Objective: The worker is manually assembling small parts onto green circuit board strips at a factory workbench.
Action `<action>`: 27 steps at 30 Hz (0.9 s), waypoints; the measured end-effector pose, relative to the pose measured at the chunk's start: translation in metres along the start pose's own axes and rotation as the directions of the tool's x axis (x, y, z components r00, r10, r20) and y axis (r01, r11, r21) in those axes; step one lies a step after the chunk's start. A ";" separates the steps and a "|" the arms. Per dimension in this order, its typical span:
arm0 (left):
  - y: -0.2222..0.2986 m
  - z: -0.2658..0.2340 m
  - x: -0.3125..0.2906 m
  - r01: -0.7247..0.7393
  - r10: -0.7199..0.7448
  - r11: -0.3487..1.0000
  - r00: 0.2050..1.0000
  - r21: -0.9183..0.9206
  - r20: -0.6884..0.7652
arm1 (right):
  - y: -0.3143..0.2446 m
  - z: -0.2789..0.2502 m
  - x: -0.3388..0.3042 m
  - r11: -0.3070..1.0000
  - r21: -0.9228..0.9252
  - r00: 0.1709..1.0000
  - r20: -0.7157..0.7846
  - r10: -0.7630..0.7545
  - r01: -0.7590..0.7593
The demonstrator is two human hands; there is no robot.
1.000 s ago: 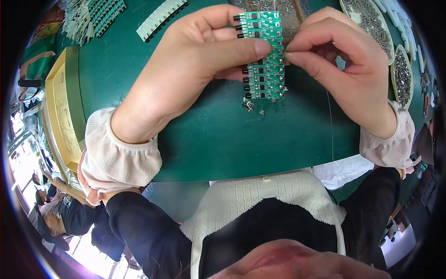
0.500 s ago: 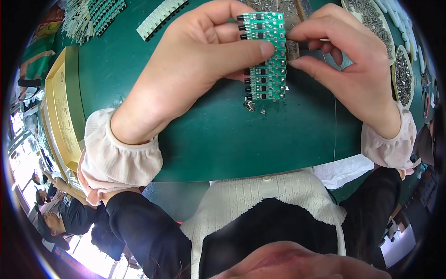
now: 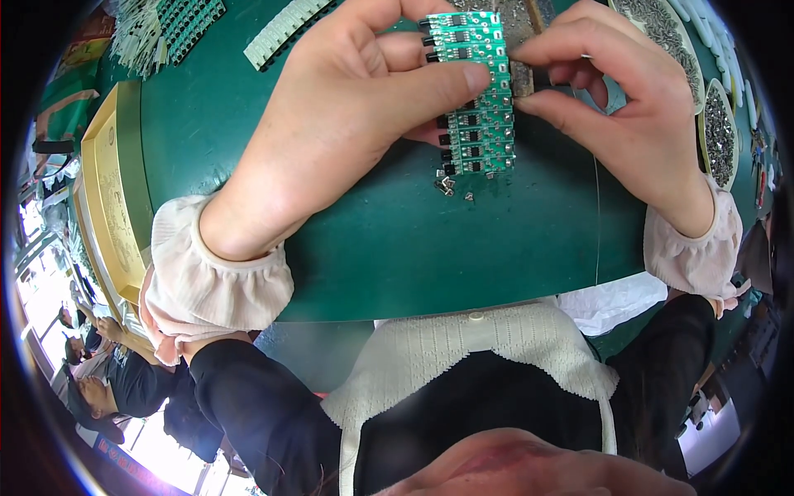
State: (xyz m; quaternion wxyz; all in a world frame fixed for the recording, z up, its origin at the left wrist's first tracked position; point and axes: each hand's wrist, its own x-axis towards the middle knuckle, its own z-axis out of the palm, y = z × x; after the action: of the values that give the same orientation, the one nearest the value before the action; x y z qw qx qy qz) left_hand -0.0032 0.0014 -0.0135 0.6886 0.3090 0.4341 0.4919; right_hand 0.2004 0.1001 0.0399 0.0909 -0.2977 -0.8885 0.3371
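My left hand [image 3: 356, 99] is closed on a green circuit board panel [image 3: 480, 128], its thumb across the front and its fingers behind. The panel stands upright, with rows of black chips, black parts along its left edge and solder pads on the right. My right hand [image 3: 620, 99] is at the panel's right edge, fingers curled, index finger and thumb bent toward the board with a gap between them. A small bright glint shows by its fingers; what it holds is too small to make out. Several small metal pieces [image 3: 447, 186] lie on the table below the panel.
On the green table [image 3: 397, 256], another board strip [image 3: 285, 33] and a board with pale wires [image 3: 186, 29] lie far left. A yellow box [image 3: 116, 190] stands at the left. Trays of small metal parts [image 3: 718, 136] are at the right. Other people [image 3: 107, 388] sit at left.
The panel has shifted slightly up and tilted a little in my left hand. My right hand stays at its right edge, with a small glint now by its fingers.
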 end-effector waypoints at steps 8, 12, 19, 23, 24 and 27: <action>0.005 0.000 0.001 0.039 -0.040 0.997 0.999 0.070 0.007 | 0.030 0.007 -0.003 0.894 -0.144 0.894 -0.090 -0.439 0.424; 0.006 0.003 -0.001 0.020 -0.018 0.996 1.000 0.081 -0.025 | 0.009 0.000 0.000 0.982 0.042 0.983 -0.019 -0.182 0.183; 0.023 0.014 0.003 -0.033 0.065 0.985 0.979 0.167 -0.192 | 0.012 -0.003 -0.001 0.895 0.408 0.983 0.093 0.157 -0.182; 0.021 0.012 0.006 -0.056 0.118 0.966 0.964 0.252 -0.237 | 0.021 -0.002 -0.001 0.758 0.592 0.961 0.130 0.246 -0.274; 0.021 0.013 0.006 -0.056 0.117 0.966 0.964 0.251 -0.238 | 0.021 0.000 -0.001 0.716 0.633 0.953 0.143 0.267 -0.296; 0.024 0.017 0.005 -0.099 0.130 0.985 0.964 0.142 -0.232 | 0.020 0.009 -0.005 0.898 0.437 0.996 -0.039 0.075 -0.051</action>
State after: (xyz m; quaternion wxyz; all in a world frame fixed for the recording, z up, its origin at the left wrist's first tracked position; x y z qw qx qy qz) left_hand 0.0029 0.0136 0.0126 0.5797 0.3156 0.5267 0.5357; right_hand 0.2108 0.1042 0.0198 0.1686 -0.3075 -0.7777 0.5216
